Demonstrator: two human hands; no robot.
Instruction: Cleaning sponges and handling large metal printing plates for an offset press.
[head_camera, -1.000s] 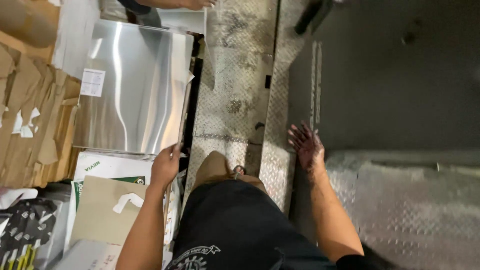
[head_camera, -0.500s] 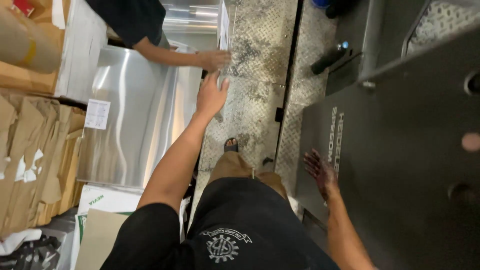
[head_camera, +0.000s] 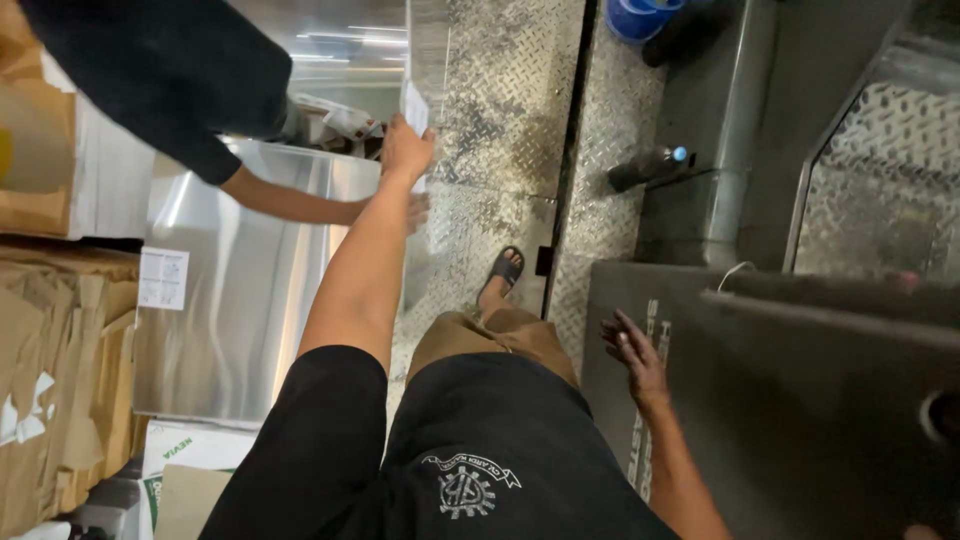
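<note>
- Fingers (head_camera: 415, 135) of the left hand (head_camera: 405, 150) curl shut on the edge of a thin shiny metal sheet (head_camera: 428, 60), steadying it upright.
- Just below them, a co-worker's hand (head_camera: 415, 212) supports the same sheet, sharing its weight.
- Right hand (head_camera: 635, 350) hangs spread and empty beside a dark machine housing (head_camera: 800, 400), seemingly for balance.

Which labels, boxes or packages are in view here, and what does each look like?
White label: rectangular, stuck on metal sheet, left.
White slip: at left hand.
Cardboard: brown, torn, far left.
White box: green print, bottom left.
</note>
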